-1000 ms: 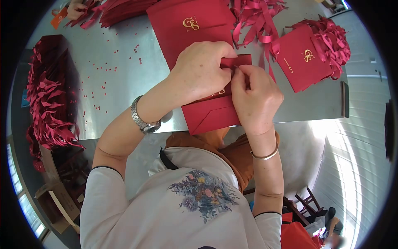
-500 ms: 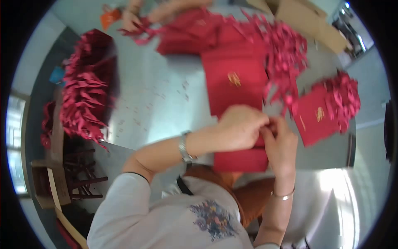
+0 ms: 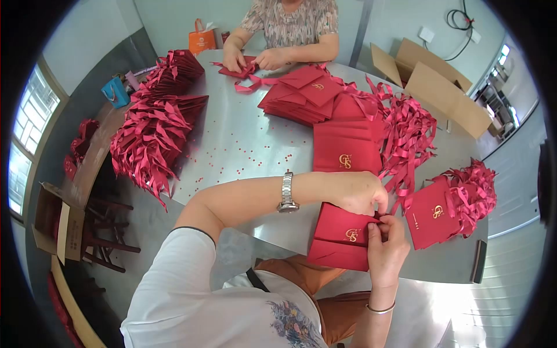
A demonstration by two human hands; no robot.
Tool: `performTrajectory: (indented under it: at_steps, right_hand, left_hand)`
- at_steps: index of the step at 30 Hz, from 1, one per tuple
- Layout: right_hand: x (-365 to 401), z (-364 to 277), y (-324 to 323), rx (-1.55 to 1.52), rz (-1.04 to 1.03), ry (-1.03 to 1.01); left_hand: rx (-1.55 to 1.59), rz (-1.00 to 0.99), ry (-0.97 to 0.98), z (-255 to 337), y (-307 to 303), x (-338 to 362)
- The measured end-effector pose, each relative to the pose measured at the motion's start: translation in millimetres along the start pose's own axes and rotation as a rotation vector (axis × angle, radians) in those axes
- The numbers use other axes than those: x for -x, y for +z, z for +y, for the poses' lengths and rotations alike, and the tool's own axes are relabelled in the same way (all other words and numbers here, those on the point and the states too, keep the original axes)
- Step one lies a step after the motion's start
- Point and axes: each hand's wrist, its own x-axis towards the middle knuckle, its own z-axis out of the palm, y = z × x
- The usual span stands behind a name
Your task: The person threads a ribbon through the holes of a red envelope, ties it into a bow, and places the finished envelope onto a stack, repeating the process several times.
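A red paper bag (image 3: 333,227) with a gold logo lies at the table's near edge in front of me. My right hand (image 3: 387,246) pinches its right edge, thumb on top and fingers curled. My left hand (image 3: 357,194), wearing a watch, reaches across the top of the bag. Its fingers are closed close to my right fingertips, at the same edge; what is between them is hidden. Just beyond my left hand lies a stack of red bags (image 3: 345,142) with the same logo. Red ribbons (image 3: 409,136) lie heaped along the stack's right side.
More red bags with ribbons (image 3: 438,209) lie at right. A long row of red bags (image 3: 154,130) stands at left. Small red dots are scattered over the metal table (image 3: 232,124). Across it, a co-worker's hands (image 3: 249,59) handle a red bag. An open cardboard box (image 3: 447,93) is back right.
My view has tilted up, so the co-worker's upper body now shows. Both my hands stay together at the bag's right edge, and the bag's gold logo has come into sight.
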Motion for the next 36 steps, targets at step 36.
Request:
performTrajectory:
  at_steps: [36]
  right_hand:
    - [15, 26, 8, -0.062, -0.053, 0.144]
  left_hand:
    - [-0.244, 0.281, -0.261, -1, 28, 75]
